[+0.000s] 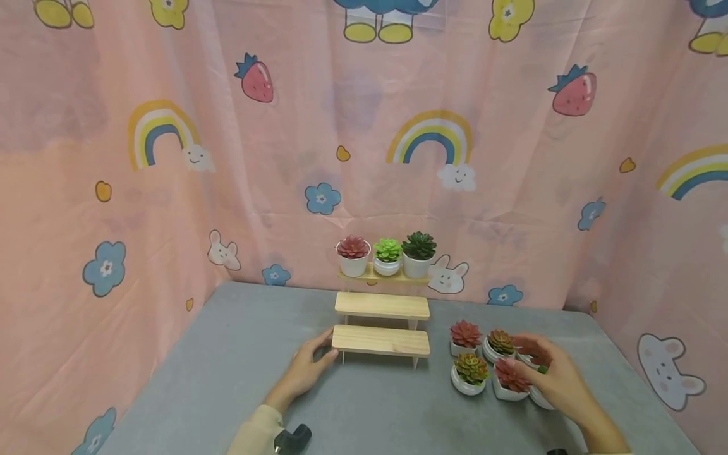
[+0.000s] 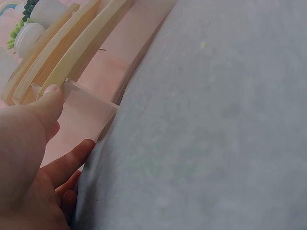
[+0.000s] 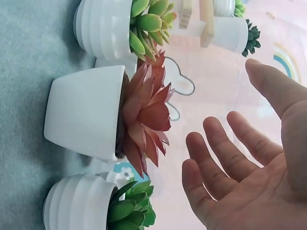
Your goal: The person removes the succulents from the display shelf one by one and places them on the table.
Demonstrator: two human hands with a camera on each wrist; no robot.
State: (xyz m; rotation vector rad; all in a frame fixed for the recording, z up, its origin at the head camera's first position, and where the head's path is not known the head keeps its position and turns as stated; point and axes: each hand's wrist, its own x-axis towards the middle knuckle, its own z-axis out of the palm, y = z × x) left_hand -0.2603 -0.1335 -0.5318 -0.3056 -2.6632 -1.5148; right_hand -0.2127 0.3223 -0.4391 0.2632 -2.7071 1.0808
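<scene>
A wooden tiered stand [image 1: 381, 341] with pale planks stands mid-table. My left hand [image 1: 304, 368] is at the left end of its lowest plank, thumb at the front corner and fingers toward the back, gripping that end. In the left wrist view the thumb [image 2: 50, 98] presses the plank's edge while other fingers lie lower, by the clear leg. My right hand [image 1: 553, 373] hovers over potted succulents at the right, fingers spread and holding nothing. Nearest it is a red succulent [image 3: 146, 115] in a square white pot [image 3: 84, 112], with a gap between.
On the top tier stand a red succulent [image 1: 353, 253], a light green one [image 1: 388, 254] and a dark green one [image 1: 419, 251]. Beside the square pot are another red succulent [image 1: 465, 335], a yellow-green one [image 1: 471, 370] and a brownish one [image 1: 501, 343]. A printed pink curtain [image 1: 284, 145] hangs behind the grey table [image 1: 227, 354].
</scene>
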